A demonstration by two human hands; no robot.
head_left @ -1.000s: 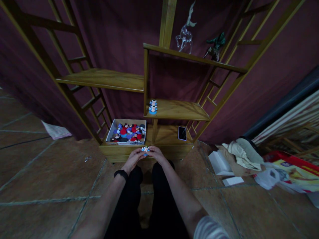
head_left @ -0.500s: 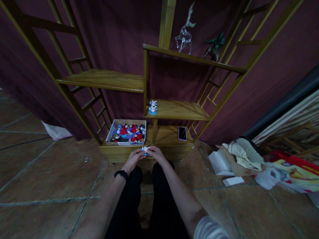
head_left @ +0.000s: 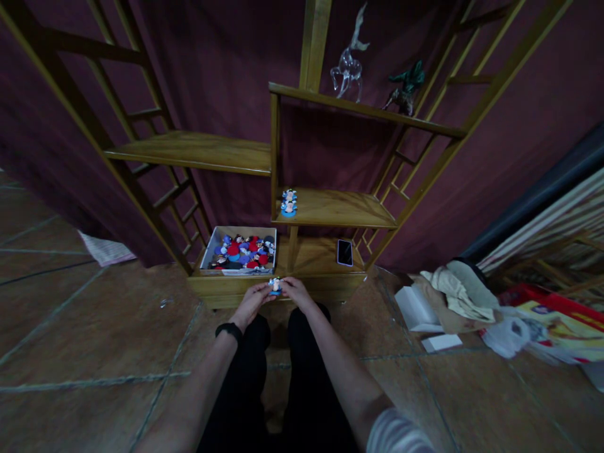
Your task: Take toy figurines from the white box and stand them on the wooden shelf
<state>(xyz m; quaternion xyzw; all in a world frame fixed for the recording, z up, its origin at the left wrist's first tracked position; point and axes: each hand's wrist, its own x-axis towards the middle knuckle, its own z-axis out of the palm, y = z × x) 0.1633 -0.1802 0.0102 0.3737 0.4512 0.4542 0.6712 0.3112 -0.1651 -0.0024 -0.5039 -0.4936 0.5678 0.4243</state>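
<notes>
My left hand point(head_left: 253, 301) and my right hand point(head_left: 295, 291) meet in front of the low wooden shelf unit point(head_left: 325, 277), fingers pinched together on one small blue and white figurine point(head_left: 275, 286). A black band sits on my left wrist. Just beyond my hands a white box point(head_left: 211, 245) on the bottom shelf holds several red, blue and purple figurines point(head_left: 243, 250). Two similar blue figurines point(head_left: 289, 202) stand on the middle shelf point(head_left: 340, 211) above.
A phone point(head_left: 345, 252) lies on the bottom shelf to the right. A glass deer point(head_left: 348, 60) and a dark green figure point(head_left: 406, 85) stand on the top shelf. Cloth, white boxes and printed bags point(head_left: 472, 302) lie on the tiled floor at right.
</notes>
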